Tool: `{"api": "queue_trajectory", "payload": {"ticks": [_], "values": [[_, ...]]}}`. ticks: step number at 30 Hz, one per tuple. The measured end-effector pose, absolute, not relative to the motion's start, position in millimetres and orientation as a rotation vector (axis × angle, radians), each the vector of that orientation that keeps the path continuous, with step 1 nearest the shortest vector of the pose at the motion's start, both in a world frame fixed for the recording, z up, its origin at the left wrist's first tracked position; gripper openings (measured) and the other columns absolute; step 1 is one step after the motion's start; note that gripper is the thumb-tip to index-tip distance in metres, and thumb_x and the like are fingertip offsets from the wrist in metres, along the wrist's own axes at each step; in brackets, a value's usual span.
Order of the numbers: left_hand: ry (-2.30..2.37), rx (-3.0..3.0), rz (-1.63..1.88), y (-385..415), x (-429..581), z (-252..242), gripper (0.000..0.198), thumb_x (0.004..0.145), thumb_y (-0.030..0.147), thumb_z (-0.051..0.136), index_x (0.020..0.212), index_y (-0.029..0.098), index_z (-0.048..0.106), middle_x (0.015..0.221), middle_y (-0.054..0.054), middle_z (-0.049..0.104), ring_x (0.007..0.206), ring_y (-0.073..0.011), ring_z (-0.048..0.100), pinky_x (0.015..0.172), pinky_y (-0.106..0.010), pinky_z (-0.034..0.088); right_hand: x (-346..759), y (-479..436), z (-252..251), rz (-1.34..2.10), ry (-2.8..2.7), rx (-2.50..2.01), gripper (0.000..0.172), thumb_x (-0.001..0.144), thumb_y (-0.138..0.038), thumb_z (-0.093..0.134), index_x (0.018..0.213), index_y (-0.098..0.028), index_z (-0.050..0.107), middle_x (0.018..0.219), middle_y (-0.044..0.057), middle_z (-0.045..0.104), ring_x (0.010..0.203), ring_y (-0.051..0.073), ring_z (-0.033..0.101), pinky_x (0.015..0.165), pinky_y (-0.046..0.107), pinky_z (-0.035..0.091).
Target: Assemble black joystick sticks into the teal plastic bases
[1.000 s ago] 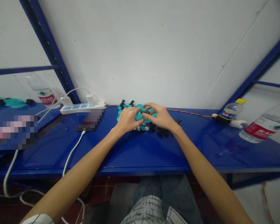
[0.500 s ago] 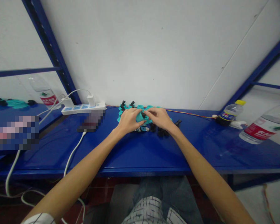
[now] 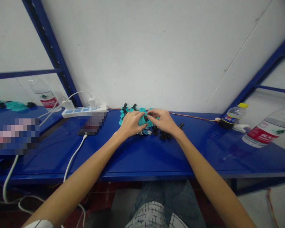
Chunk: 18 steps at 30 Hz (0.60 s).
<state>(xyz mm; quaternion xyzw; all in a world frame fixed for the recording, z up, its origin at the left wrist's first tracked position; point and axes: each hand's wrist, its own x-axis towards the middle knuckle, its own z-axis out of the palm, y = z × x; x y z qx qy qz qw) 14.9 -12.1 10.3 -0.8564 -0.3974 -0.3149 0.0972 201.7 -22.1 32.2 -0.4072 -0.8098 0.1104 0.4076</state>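
Note:
My left hand point(image 3: 131, 124) is curled around a teal plastic piece point(image 3: 142, 120), thumb toward me and fingers over its far side. A small black part point(image 3: 146, 118) sits at the right end of that piece. My right hand point(image 3: 163, 121) is closed at the black part, thumb and forefinger pinched against it; the exact contact is partly hidden. Behind my hands lie several more teal pieces point(image 3: 121, 121), some with black fittings point(image 3: 125, 106) standing on them. Small round discs point(image 3: 146, 132) lie just below my hands. Loose black fittings point(image 3: 165, 135) rest under my right wrist.
A white power strip point(image 3: 84, 110) and a blurred phone point(image 3: 92, 123) with a white cable are on the left of the blue table point(image 3: 144, 158). A cola bottle point(image 3: 232, 117) and a large water bottle point(image 3: 266, 129) stand at right. A thin wire point(image 3: 194, 117) runs along the wall.
Both hands stay in nearly the same place around the teal piece. My right fingers have shifted slightly at the black part. The whole view has moved a little.

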Motion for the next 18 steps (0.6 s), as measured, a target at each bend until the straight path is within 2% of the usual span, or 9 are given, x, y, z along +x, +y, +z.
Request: {"api": "queue_trajectory", "payload": {"ticks": [2,3,7,10,13,18], "values": [[-1.211,-2.511,-0.933,-11.8,14.6,10.4,0.044,0.082,0.044,0.068,0.116,0.017,0.065,0.107,-0.012,0.072,0.101,-0.0273,0.066,0.087,-0.036,0.048,203.6,-22.6,32.7,0.270,-2.090,-0.976,0.024,0.086,-0.026,0.056,0.100,-0.016,0.071,0.094,0.008,0.071,0.074,0.016,0.063,0.069,0.029,0.049],[-1.226,-2.501,-0.931,-11.8,14.5,10.6,0.044,0.082,0.045,0.067,0.115,0.016,0.066,0.105,-0.012,0.072,0.100,-0.0275,0.067,0.086,-0.036,0.049,204.4,-23.2,32.9,0.315,-2.103,-0.974,0.025,0.086,-0.026,0.055,0.104,-0.017,0.070,0.093,0.007,0.071,0.070,0.015,0.062,0.067,0.028,0.049],[-1.250,-2.499,-0.946,-12.6,14.5,12.4,0.044,0.084,0.047,0.064,0.114,0.015,0.067,0.102,-0.012,0.074,0.098,-0.0283,0.068,0.086,-0.037,0.049,205.2,-26.0,32.8,0.541,-2.053,-1.010,0.024,0.087,-0.027,0.055,0.107,-0.018,0.066,0.074,-0.001,0.063,0.052,0.011,0.056,0.058,0.026,0.046],[-1.270,-2.503,-0.996,-13.7,15.5,14.6,0.041,0.084,0.044,0.064,0.112,0.014,0.068,0.103,-0.012,0.074,0.098,-0.0282,0.069,0.086,-0.036,0.049,202.7,-25.6,31.7,0.519,-2.022,-0.970,0.020,0.086,-0.033,0.060,0.099,-0.019,0.064,0.080,0.000,0.063,0.059,0.011,0.056,0.059,0.025,0.045],[-1.264,-2.545,-1.042,-14.4,16.6,15.9,0.040,0.084,0.045,0.064,0.110,0.014,0.069,0.099,-0.011,0.075,0.093,-0.0269,0.070,0.081,-0.033,0.049,200.1,-22.4,29.2,0.459,-1.993,-0.959,0.021,0.090,-0.038,0.055,0.091,-0.018,0.060,0.082,0.001,0.062,0.063,0.011,0.053,0.059,0.024,0.043],[-1.300,-2.573,-1.120,-14.8,17.6,14.3,0.048,0.082,0.052,0.064,0.112,0.015,0.069,0.095,-0.011,0.076,0.089,-0.0262,0.071,0.076,-0.031,0.049,201.6,-17.7,27.5,0.487,-1.936,-0.990,0.025,0.090,-0.036,0.056,0.108,-0.019,0.057,0.085,0.001,0.060,0.063,0.011,0.052,0.058,0.024,0.043]]}}
